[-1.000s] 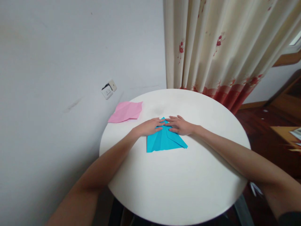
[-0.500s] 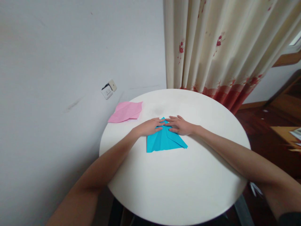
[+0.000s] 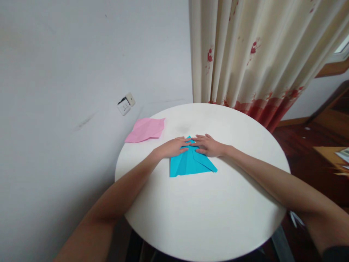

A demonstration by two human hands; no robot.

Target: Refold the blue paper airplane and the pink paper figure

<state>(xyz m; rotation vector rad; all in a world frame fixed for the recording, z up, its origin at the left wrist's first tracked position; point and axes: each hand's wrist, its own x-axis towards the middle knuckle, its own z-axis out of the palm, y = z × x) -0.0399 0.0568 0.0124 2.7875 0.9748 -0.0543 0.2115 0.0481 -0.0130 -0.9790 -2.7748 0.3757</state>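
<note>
A folded sheet of blue paper (image 3: 188,164) lies on the round white table (image 3: 204,211), its pointed end away from me and creases running down its middle. My left hand (image 3: 176,146) rests on the upper left part of the sheet with fingers stretched out. From the other side my right hand (image 3: 207,145) lies on the upper right part, fingers extended and apart. The fingertips of both hands meet near the point and hide part of it. On the right side a flap is folded over.
A creased pink sheet of paper (image 3: 147,130) lies at the table's far left edge. Behind it stands a white wall with a socket (image 3: 124,107). A cream and red curtain (image 3: 245,65) hangs behind the table. At the right is a wooden piece of furniture (image 3: 331,156) with papers on it.
</note>
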